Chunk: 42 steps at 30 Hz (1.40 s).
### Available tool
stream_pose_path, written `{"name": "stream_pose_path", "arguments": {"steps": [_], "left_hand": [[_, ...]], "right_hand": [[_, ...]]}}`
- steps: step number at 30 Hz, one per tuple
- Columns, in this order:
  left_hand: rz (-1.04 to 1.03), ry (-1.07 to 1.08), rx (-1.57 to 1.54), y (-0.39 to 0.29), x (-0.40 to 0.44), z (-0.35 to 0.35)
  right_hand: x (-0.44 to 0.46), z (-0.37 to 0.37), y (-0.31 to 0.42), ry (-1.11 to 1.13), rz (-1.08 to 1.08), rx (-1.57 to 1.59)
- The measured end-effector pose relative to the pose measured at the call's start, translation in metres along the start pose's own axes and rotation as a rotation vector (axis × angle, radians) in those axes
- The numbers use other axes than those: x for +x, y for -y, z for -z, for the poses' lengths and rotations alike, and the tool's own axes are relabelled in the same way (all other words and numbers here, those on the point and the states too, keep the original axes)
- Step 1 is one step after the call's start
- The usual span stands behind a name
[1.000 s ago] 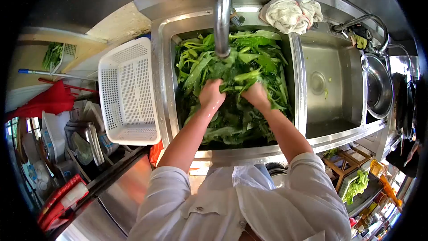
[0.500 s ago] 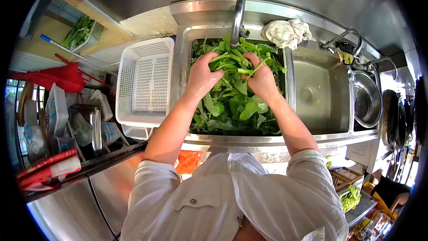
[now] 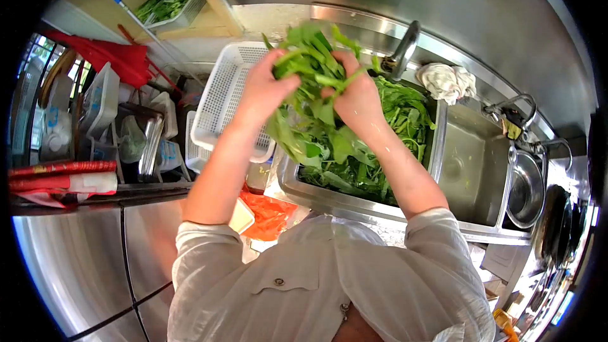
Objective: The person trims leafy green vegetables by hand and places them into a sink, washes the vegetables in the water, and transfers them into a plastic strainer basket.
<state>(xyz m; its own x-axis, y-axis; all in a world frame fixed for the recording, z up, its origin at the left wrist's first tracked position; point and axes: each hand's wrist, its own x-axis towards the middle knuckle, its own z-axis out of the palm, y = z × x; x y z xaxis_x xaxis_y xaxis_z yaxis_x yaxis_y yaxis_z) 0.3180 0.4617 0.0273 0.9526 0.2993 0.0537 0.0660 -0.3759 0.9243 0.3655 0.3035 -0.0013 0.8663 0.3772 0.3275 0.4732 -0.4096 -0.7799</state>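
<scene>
A bunch of wet leafy greens (image 3: 313, 76) is held up between my two hands, stems at the top and leaves drooping. My left hand (image 3: 266, 85) is closed on its left side, and my right hand (image 3: 358, 95) grips its right side. The bunch hangs over the sink's left edge, partly in front of the white perforated basket (image 3: 218, 98). More greens (image 3: 405, 114) fill the left sink basin (image 3: 329, 196) below; the bunch and my right forearm hide some of them.
The faucet (image 3: 405, 50) arches behind the left basin. A white cloth (image 3: 446, 82) lies on the rear ledge. To the right are a second basin (image 3: 472, 171) and a metal bowl (image 3: 525, 190). Another basket of greens (image 3: 168, 6) stands on a shelf at upper left.
Both hands have lifted the bunch from the left basin and carried it leftward toward the white basket. My view has turned, so the sink appears farther right.
</scene>
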Motion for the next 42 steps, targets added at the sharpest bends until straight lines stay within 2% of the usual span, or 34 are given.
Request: {"name": "stream_pose_path", "arguments": {"steps": [5, 7, 9, 12, 14, 16, 18, 20, 21, 22, 23, 24, 26, 27, 29, 31, 32, 33, 34, 36, 38, 40, 41, 42], "left_hand": [[-0.125, -0.169, -0.211, -0.006, 0.024, 0.093], [-0.101, -0.218, -0.249, -0.002, 0.035, 0.123], [-0.081, -0.268, -0.196, 0.019, 0.049, 0.144], [-0.092, -0.354, -0.083, 0.088, 0.073, 0.156], [-0.025, -0.335, 0.006, 0.135, 0.079, 0.153], [-0.014, -0.250, 0.391, 0.211, 0.088, 0.150], [0.143, -0.187, 0.490, 0.248, 0.074, 0.132], [0.095, -0.165, 0.831, 0.318, 0.074, 0.125], [0.085, -0.143, 0.826, 0.303, 0.074, 0.119], [0.280, -0.084, 0.816, 0.287, 0.071, 0.115], [0.479, -0.027, 0.805, 0.275, 0.068, 0.111], [0.368, 0.018, 0.940, 0.280, 0.068, 0.113], [0.165, -0.098, 0.918, 0.293, 0.065, 0.112], [0.169, -0.098, 0.912, 0.289, 0.063, 0.107], [-0.026, -0.105, 0.618, 0.273, 0.050, 0.083], [-0.002, 0.278, 0.470, 0.267, 0.032, 0.057], [0.088, 0.432, 0.551, 0.251, 0.021, 0.044], [0.007, 0.495, 0.671, 0.259, 0.012, 0.031], [-0.129, 0.412, 0.707, 0.270, 0.002, 0.020], [0.099, 0.508, 0.702, 0.280, 0.001, 0.005], [0.202, 0.481, 0.300, 0.308, -0.004, 0.008], [0.343, 0.391, 0.421, 0.283, 0.003, 0.018], [0.256, 0.277, 0.609, 0.289, 0.006, 0.029], [0.164, 0.151, 0.790, 0.284, 0.008, 0.034]], "right_hand": [[0.065, -0.051, 0.068, 0.076, 0.115, 0.188], [0.087, -0.082, 0.085, -0.047, 0.214, 0.200], [0.104, -0.121, 0.084, -0.036, 0.222, 0.290], [0.117, -0.192, 0.054, -0.025, 0.248, 0.394], [0.114, -0.237, 0.026, 0.099, 0.112, 0.302], [0.100, -0.265, 0.007, 0.394, -0.108, -0.099], [0.087, -0.293, -0.018, 0.720, -0.141, -0.496], [0.080, -0.269, 0.011, 0.927, -0.192, -0.611], [0.077, -0.274, 0.012, 0.951, -0.183, -0.623], [0.073, -0.278, 0.012, 0.983, -0.176, -0.632], [0.069, -0.290, -0.003, 1.051, -0.052, -0.615], [0.069, -0.278, -0.005, 1.064, -0.069, -0.609], [0.063, -0.243, -0.015, 0.835, -0.074, -0.507], [0.059, -0.223, -0.029, 0.696, -0.088, -0.447], [0.045, -0.180, -0.075, 0.448, -0.072, -0.397], [0.023, -0.128, -0.109, 0.253, -0.133, -0.273], [0.007, -0.111, -0.134, 0.194, -0.205, -0.336], [-0.009, -0.093, -0.154, 0.213, -0.269, -0.363], [-0.025, -0.076, -0.172, 0.227, -0.334, -0.390], [-0.054, -0.049, -0.198, 0.233, -0.445, -0.354], [-0.078, -0.031, -0.218, 0.185, -0.554, -0.377], [-0.094, -0.011, -0.239, 0.146, -0.627, -0.417], [-0.092, -0.001, -0.244, 0.191, -0.730, -0.468], [-0.090, 0.006, -0.254, 0.177, -0.742, -0.470]]}}
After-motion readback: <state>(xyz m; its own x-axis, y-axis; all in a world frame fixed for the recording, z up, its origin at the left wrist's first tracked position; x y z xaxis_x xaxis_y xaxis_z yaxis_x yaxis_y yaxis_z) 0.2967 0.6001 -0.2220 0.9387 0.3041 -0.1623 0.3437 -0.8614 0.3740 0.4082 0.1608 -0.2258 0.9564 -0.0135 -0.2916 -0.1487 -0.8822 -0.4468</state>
